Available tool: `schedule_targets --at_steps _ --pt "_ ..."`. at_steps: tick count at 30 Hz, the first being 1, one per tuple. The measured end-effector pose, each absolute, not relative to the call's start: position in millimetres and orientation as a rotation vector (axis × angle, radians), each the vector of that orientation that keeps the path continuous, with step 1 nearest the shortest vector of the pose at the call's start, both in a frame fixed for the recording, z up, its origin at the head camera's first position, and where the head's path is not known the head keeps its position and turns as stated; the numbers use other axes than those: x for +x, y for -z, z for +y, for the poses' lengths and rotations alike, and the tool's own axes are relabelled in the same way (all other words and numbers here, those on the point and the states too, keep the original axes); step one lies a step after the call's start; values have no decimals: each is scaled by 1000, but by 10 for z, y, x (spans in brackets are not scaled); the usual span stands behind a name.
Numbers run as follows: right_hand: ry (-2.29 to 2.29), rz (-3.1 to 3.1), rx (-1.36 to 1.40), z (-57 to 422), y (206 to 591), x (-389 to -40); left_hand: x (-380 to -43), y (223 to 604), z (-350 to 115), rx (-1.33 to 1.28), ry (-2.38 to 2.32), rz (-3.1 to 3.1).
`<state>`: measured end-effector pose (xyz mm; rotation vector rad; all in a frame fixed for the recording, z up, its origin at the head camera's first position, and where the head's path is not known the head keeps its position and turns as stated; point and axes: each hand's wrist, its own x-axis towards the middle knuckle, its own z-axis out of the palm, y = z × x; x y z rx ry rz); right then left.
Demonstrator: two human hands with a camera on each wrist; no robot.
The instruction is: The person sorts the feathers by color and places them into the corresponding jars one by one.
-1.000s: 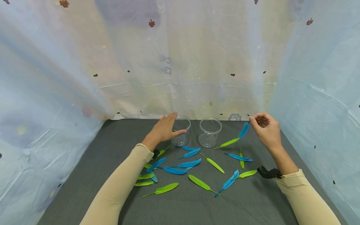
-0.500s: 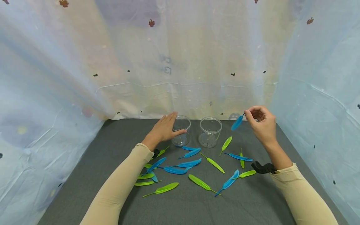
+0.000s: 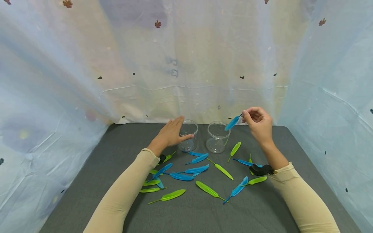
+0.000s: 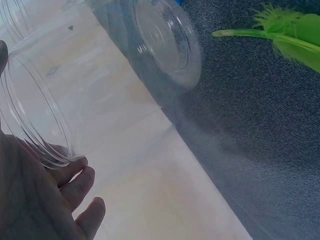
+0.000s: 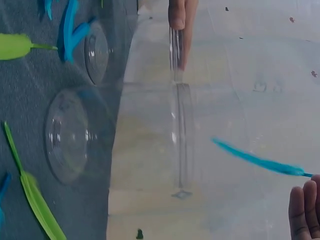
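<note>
My right hand (image 3: 258,125) pinches a blue feather (image 3: 232,123) by its quill, the vane slanting down and left. In the head view the feather's tip overlaps the right rim of a clear plastic cup (image 3: 216,144). The right wrist view shows that feather (image 5: 260,160) just above the cup's mouth. Thumb and fingers of my left hand (image 3: 169,136) span the rim of a second clear cup (image 3: 187,145), gripping it near the top. Both cups stand upright side by side, with no feathers visible inside.
Loose blue feathers (image 3: 181,176) and green feathers (image 3: 173,195) lie scattered on the grey tabletop (image 3: 180,216), several of each colour, some crossing. A pale patterned curtain (image 3: 198,81) hangs right behind the cups and along both sides.
My right hand has moved left with the blue feather, up to the right cup's rim. A green feather near that cup has swung to a steeper angle. My left hand has stayed put.
</note>
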<state>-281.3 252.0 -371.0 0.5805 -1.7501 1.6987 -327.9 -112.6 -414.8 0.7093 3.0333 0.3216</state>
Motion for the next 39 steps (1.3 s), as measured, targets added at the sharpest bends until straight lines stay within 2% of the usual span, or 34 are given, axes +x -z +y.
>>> schedule_targets --at_steps 39 --pt "-1799 -2111 647 1734 3956 -3140 -3265 4127 -1111 680 -317 3027"
